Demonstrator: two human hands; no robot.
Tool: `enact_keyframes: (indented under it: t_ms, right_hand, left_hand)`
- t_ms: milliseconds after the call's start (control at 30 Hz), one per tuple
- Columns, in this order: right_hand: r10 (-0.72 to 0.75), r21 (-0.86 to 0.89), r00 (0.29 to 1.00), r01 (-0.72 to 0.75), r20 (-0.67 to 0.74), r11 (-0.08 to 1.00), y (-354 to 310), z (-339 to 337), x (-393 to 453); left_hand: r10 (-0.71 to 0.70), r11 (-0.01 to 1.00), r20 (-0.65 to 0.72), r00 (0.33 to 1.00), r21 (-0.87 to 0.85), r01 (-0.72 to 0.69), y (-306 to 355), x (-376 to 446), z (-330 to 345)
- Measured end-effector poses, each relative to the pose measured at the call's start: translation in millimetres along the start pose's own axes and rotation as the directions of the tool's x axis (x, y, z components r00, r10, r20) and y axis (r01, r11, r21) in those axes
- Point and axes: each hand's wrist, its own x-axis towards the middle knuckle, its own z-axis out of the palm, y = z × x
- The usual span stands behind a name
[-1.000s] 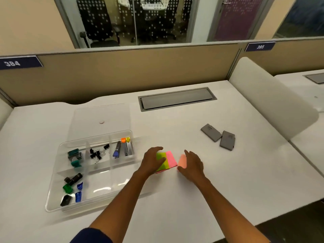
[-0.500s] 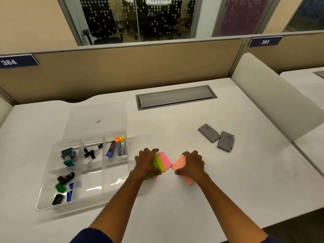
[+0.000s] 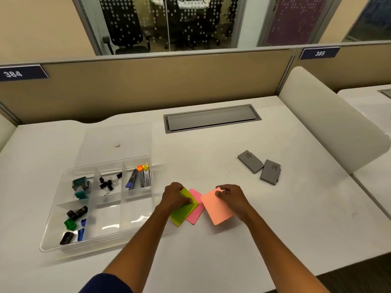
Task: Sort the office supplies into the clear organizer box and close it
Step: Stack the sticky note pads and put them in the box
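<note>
at the left of the white counter (image 3: pixel 211 246) sits the clear organizer box (image 3: pixel 50 240), open, with its clear lid (image 3: pixel 118 140) lying flat behind it. the box is split into compartments: the far left one holds a dark green clip stack (image 3: pixel 80 183) and a teal clip (image 3: pixel 81 194); the near left one holds black, green and blue clips (image 3: pixel 73 224); the far middle one holds small black binder clips (image 3: pixel 109 183); the far right one holds a blue-tipped piece and silvery strips with orange and yellow caps (image 3: pixel 139 177). the near middle and near right compartments show only glare

just right of the box, the left hand (image 3: pixel 176 197) presses down on a yellow-green sticky pad (image 3: pixel 182 212), its grip clenched over the pad's far end with fingers curled on top. a pink sticky pad (image 3: pixel 195 210) lies under and beside the green one, both resting on the counter. next comes the right hand (image 3: pixel 231 197), its grip pinching the far corner of a salmon-orange sticky pad (image 3: pixel 216 208) between thumb and fingers; whether that pad's near edge touches the counter i cannot tell. its left corner sits just beside the pink pad

further right and farther back, two grey flat cases (image 3: pixel 260 167) lie on the counter touching each other, well apart from the hands. a grey cable hatch (image 3: pixel 211 118) is set into the counter behind, and a white curved divider (image 3: pixel 330 123) stands at the right edge
</note>
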Motion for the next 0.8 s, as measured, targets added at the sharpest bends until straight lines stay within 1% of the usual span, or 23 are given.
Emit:
enact_keyframes:
  t_ms: [67, 133, 200, 267, 333, 400, 467, 533, 567, 600, 633, 667, 700, 733, 767, 800]
  right_hand:
    - [0.025, 0.129, 1.000, -0.026, 0.005, 0.991, 2.5, 6.8, -4.6]
    - [0.024, 0.186, 0.999, -0.018, -0.028, 0.982, 4.8, 17.0, -7.6]
    - [0.013, 0.167, 0.995, 0.004, -0.099, 0.986, 3.7, 29.6, -10.1]
    - [0.019, 0.146, 0.983, 0.008, -0.182, 0.989, 0.1, 41.0, -12.7]
    - [0.026, 0.145, 0.966, 0.012, -0.257, 0.989, -4.2, 48.7, -15.2]
    - [0.026, 0.165, 0.954, 0.025, -0.300, 0.986, -7.6, 54.8, -17.8]
    - [0.024, 0.189, 0.955, 0.033, -0.296, 0.981, -11.7, 61.7, -21.7]
    - [0.006, 0.167, 0.964, 0.040, -0.267, 0.985, -15.8, 68.2, -24.6]
    - [-0.005, 0.146, 0.970, 0.042, -0.245, 0.988, -17.2, 70.4, -24.5]
    - [-0.012, 0.133, 0.975, 0.043, -0.224, 0.990, -18.5, 71.8, -24.3]
    - [-0.013, 0.133, 0.978, 0.042, -0.210, 0.990, -20.0, 72.4, -23.5]
    - [-0.013, 0.145, 0.978, 0.044, -0.206, 0.988, -21.9, 71.9, -22.8]
    - [-0.018, 0.160, 0.977, 0.053, -0.215, 0.986, -22.6, 71.0, -21.9]
    - [-0.034, 0.160, 0.972, 0.073, -0.232, 0.984, -21.4, 69.2, -20.5]
    - [-0.073, 0.113, 0.965, 0.104, -0.251, 0.988, -19.0, 67.3, -18.7]
    - [-0.126, 0.014, 0.959, 0.134, -0.254, 0.991, -15.5, 64.9, -16.9]
  left_hand:
    - [-0.008, 0.991, -0.011, 1.000, -0.131, 0.007, 4.2, -0.9, 2.1]
    - [-0.021, 0.945, 0.048, 0.999, -0.326, 0.035, 7.3, -3.6, 2.2]
    - [-0.050, 0.844, 0.150, 0.987, -0.523, 0.122, 11.2, -8.4, 0.5]
    - [-0.075, 0.711, 0.232, 0.970, -0.670, 0.215, 14.7, -12.8, 0.2]
    - [-0.067, 0.599, 0.274, 0.959, -0.758, 0.258, 15.2, -15.6, 2.6]
    - [-0.042, 0.526, 0.283, 0.958, -0.809, 0.262, 14.2, -18.4, 5.6]
    - [-0.015, 0.436, 0.314, 0.949, -0.853, 0.289, 12.6, -20.2, 9.5]
    - [0.011, 0.357, 0.356, 0.934, -0.874, 0.329, 11.5, -22.9, 11.5]
    - [0.019, 0.355, 0.361, 0.932, -0.874, 0.331, 11.5, -23.8, 11.1]
    - [0.029, 0.397, 0.350, 0.936, -0.864, 0.311, 10.6, -24.0, 10.0]
    - [0.042, 0.460, 0.321, 0.946, -0.847, 0.267, 9.9, -23.7, 8.8]
    - [0.050, 0.518, 0.279, 0.959, -0.828, 0.214, 8.4, -23.0, 6.8]
    - [0.042, 0.554, 0.236, 0.971, -0.814, 0.174, 7.2, -20.7, 4.6]
    - [0.020, 0.566, 0.190, 0.982, -0.811, 0.145, 6.4, -17.9, 1.6]
    - [-0.006, 0.560, 0.144, 0.990, -0.820, 0.123, 5.5, -15.3, -2.6]
    - [-0.026, 0.541, 0.105, 0.994, -0.835, 0.103, 4.5, -12.5, -7.6]
